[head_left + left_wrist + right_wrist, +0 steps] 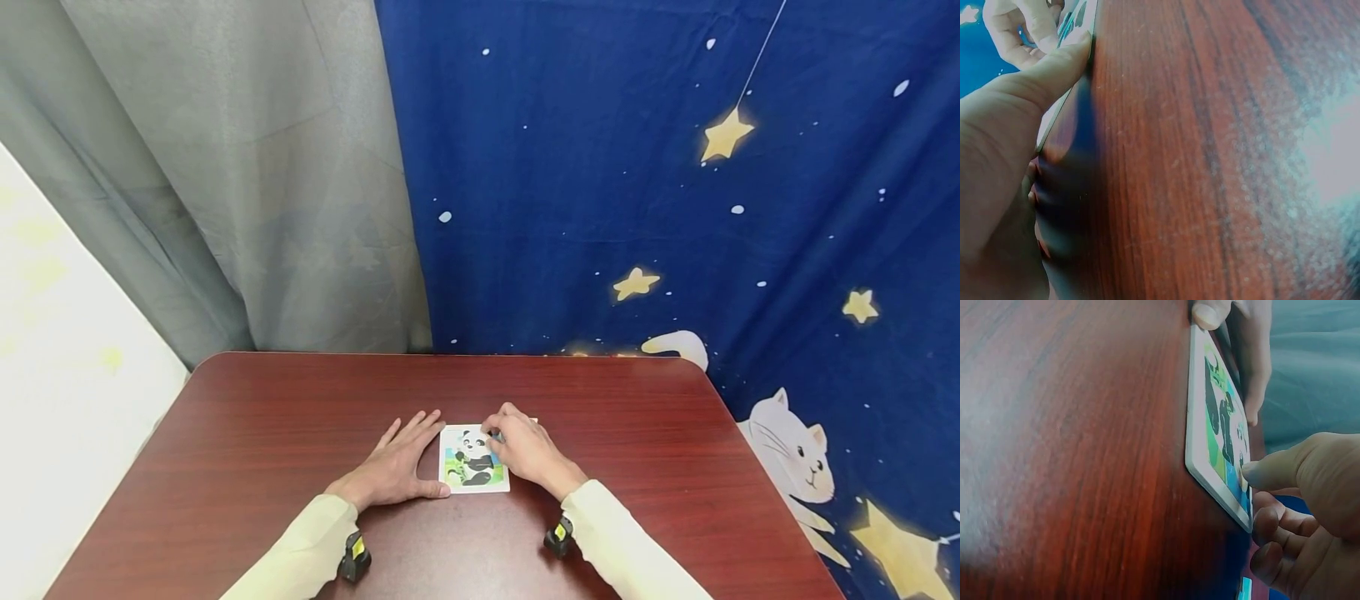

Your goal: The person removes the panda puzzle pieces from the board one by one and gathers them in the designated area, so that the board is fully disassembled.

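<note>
A square panda puzzle (474,458) with a white border lies flat on the table. My left hand (397,467) rests along its left side, fingers spread and straight, with the thumb on the near left corner. My right hand (528,447) reaches over the puzzle's far right corner, fingers curled. In the right wrist view, its thumb (1257,474) sits on the picture while the bent fingers (1266,522) are at the puzzle's edge, pinching there. Whether a loose piece is between those fingertips cannot be told; the hand covers that corner.
The reddish-brown wooden table (300,433) extends around both hands. Just beyond the right hand, a flat light-blue and white item (1245,587) shows partly. Grey and blue star-patterned curtains (562,208) hang behind the table's far edge.
</note>
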A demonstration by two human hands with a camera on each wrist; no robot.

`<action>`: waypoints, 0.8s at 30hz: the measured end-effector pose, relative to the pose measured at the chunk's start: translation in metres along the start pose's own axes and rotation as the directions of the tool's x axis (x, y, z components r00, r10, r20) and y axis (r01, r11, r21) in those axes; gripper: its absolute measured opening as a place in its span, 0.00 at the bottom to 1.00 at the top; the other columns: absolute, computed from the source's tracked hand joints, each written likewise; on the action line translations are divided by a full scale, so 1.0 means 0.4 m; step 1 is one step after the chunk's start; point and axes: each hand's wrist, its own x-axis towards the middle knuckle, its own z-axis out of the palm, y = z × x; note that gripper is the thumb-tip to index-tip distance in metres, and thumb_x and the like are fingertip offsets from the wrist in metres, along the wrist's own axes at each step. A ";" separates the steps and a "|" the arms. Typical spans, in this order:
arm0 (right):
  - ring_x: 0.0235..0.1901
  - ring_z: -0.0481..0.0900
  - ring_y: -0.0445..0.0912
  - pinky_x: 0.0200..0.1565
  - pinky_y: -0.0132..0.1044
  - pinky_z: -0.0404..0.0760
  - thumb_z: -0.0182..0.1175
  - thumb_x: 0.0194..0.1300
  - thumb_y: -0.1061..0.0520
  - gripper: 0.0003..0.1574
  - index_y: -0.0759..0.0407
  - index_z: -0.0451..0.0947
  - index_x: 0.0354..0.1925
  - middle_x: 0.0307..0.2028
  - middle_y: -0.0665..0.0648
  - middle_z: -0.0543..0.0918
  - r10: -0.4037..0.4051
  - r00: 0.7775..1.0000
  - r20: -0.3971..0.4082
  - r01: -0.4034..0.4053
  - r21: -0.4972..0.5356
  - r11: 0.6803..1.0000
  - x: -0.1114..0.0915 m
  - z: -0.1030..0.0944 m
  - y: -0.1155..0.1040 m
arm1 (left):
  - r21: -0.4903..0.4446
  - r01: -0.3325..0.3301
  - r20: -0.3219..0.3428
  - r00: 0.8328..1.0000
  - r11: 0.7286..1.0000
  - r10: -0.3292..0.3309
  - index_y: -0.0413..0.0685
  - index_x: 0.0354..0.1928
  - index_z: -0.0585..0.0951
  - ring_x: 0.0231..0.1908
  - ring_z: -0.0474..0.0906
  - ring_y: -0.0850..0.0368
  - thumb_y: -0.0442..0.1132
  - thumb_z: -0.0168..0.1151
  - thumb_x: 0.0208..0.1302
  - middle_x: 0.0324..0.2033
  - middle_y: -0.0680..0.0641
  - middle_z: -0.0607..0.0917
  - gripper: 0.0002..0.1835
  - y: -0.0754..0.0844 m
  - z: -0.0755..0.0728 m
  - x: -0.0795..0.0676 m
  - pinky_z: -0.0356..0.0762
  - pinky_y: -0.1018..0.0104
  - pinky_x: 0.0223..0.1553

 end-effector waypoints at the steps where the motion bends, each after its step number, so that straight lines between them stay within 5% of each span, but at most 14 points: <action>1: 0.38 0.80 0.43 0.39 0.39 0.81 0.70 0.70 0.57 0.11 0.53 0.90 0.50 0.40 0.51 0.82 -0.004 1.000 0.001 0.004 -0.004 1.000 0.000 0.002 -0.001 | 0.001 0.000 0.000 1.000 1.000 0.000 0.41 0.82 0.62 0.86 0.49 0.38 0.68 0.76 0.57 0.85 0.42 0.57 0.60 0.001 -0.001 0.000 0.43 0.31 0.84; 24: 0.35 0.77 0.39 0.35 0.31 0.76 0.69 0.70 0.56 0.16 0.51 0.90 0.56 0.43 0.50 0.81 -0.068 0.996 0.049 0.071 -0.057 0.996 0.009 0.010 -0.037 | 0.016 -0.005 -0.007 1.000 1.000 0.005 0.42 0.82 0.63 0.86 0.49 0.38 0.68 0.76 0.57 0.85 0.42 0.58 0.60 -0.006 0.005 0.000 0.43 0.31 0.84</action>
